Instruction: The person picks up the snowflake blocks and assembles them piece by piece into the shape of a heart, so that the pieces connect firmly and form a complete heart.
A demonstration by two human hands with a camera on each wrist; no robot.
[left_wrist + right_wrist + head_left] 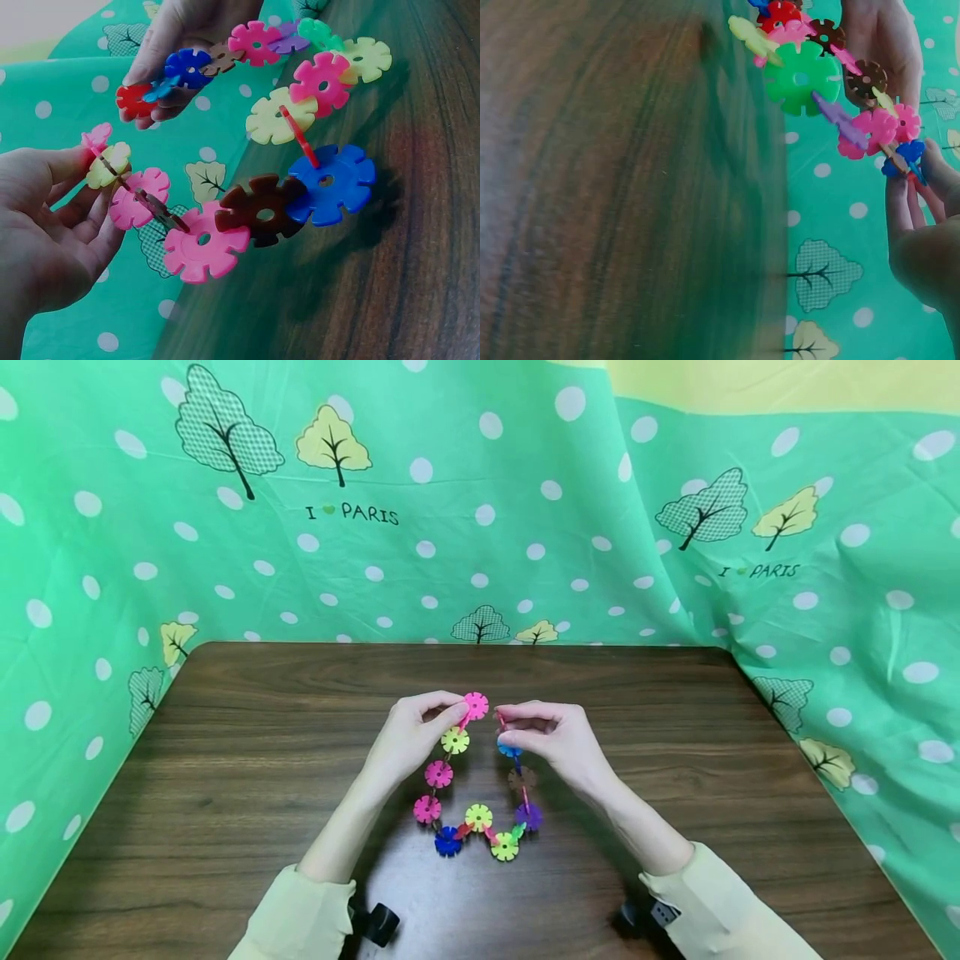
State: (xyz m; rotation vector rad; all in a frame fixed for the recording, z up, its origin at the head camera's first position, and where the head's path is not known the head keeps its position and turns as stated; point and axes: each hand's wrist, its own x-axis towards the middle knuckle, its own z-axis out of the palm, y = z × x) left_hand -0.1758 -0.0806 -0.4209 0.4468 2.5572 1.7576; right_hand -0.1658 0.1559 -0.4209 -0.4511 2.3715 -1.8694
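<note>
A chain of colourful notched snowflake discs hangs in a loop, its two ends apart at the top. My left hand (408, 735) pinches one end, by a pink disc (476, 706) above a yellow disc (455, 741). Between thumb and fingers my right hand (561, 742) grips the other end, where a red disc (135, 102) sits beside a light blue one (162, 89). A gap separates the two end discs. At the bottom of the loop, a dark blue disc (448, 842) and a yellow-green disc (505, 847) hang close over the tabletop.
The dark wood table (262, 735) reaches back to a green dotted cloth (420, 527) that hangs behind it and along both sides. Black devices (381, 925) are strapped at the wrists, beside the pale sleeves (300, 914).
</note>
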